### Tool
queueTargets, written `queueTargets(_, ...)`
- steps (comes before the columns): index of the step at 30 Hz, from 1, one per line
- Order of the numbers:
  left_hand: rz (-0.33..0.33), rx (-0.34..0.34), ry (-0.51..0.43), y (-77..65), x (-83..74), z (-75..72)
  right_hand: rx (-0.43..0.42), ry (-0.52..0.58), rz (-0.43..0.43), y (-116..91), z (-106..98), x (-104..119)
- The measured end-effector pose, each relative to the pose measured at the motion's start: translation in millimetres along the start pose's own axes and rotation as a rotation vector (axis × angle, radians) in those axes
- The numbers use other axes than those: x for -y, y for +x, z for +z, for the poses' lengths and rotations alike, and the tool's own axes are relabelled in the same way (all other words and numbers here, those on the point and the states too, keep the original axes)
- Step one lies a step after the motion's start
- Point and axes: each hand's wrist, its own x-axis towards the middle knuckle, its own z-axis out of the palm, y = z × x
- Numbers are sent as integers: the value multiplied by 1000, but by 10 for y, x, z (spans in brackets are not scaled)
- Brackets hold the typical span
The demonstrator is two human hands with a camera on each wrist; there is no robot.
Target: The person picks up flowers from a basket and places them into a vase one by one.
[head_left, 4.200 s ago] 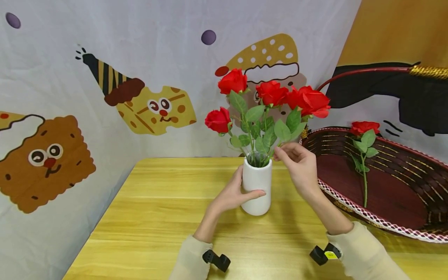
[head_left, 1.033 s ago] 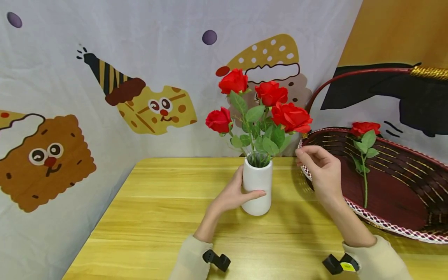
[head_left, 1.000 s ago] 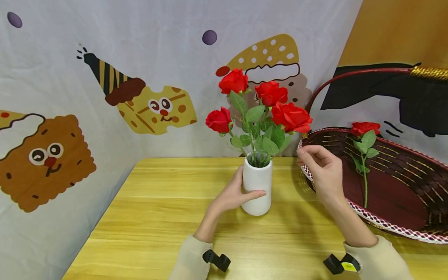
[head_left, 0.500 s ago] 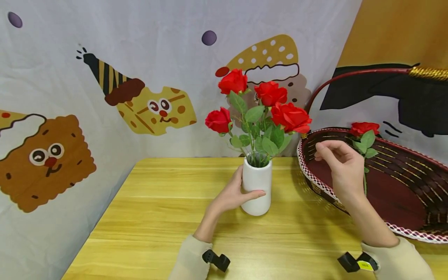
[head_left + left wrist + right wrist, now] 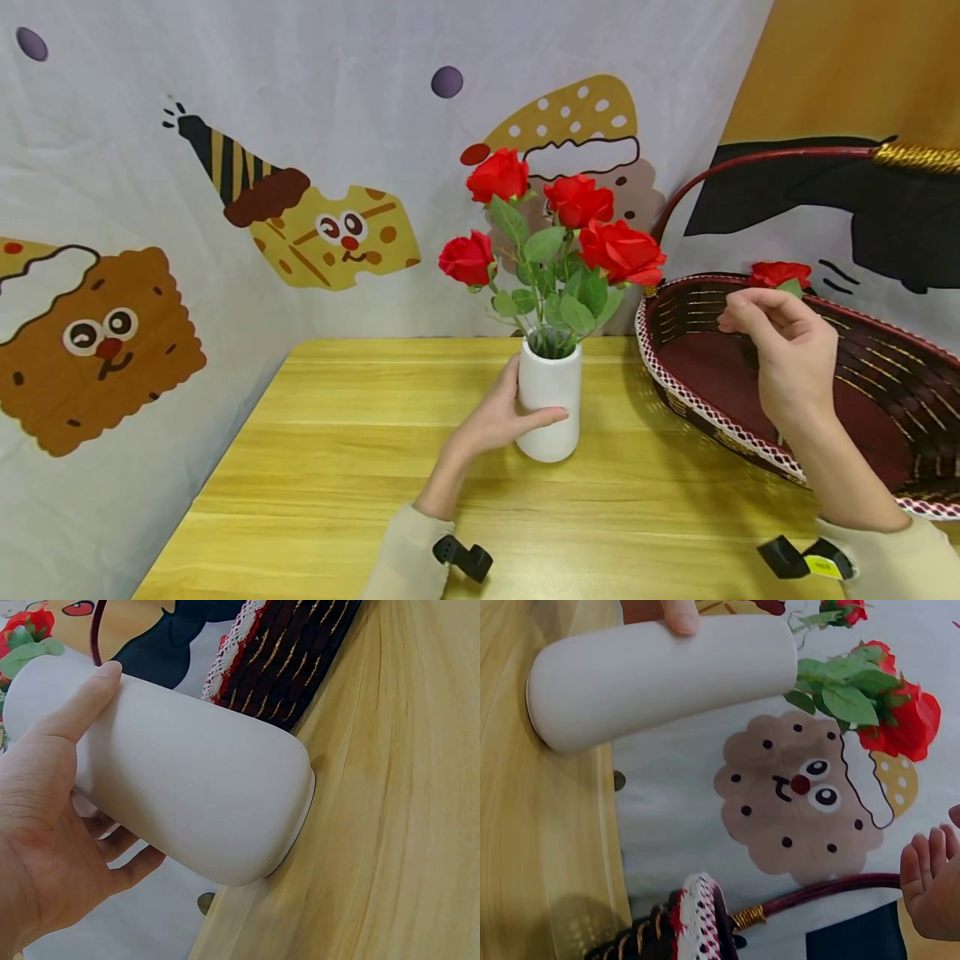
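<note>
My left hand (image 5: 491,421) grips a white vase (image 5: 555,392) standing on the table, thumb across its front; the left wrist view shows the fingers reaching around the vase (image 5: 199,776). Several red roses (image 5: 621,252) with green leaves rise from the vase mouth. Off to the right, my right hand (image 5: 798,362) hovers over the basket with fingers loosely bent and nothing in them. Behind that hand a single rose (image 5: 778,273) lies in the basket, its stem mostly hidden by the hand. At the right wrist view's edge, the right hand (image 5: 934,892) is partly visible.
A dark red woven basket (image 5: 873,367) with a white laced rim and a tall arched handle (image 5: 765,157) stands at the right of the wooden table (image 5: 337,467). A cartoon-printed cloth (image 5: 360,100) hangs behind the table.
My right hand has left the roses in the vase and moved right, over the basket. The rightmost vase rose sits lower and further left than at first. The left hand stays on the vase.
</note>
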Motion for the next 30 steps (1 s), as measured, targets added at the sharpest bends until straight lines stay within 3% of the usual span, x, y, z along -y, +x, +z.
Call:
queueTargets(21, -15, 2, -10, -7, -16, -5, -92, -13, 63, 228, -393, 13)
queueTargets(30, -20, 3, -10, -11, -6, -1, -83, -65, 151, 299, -584, -42)
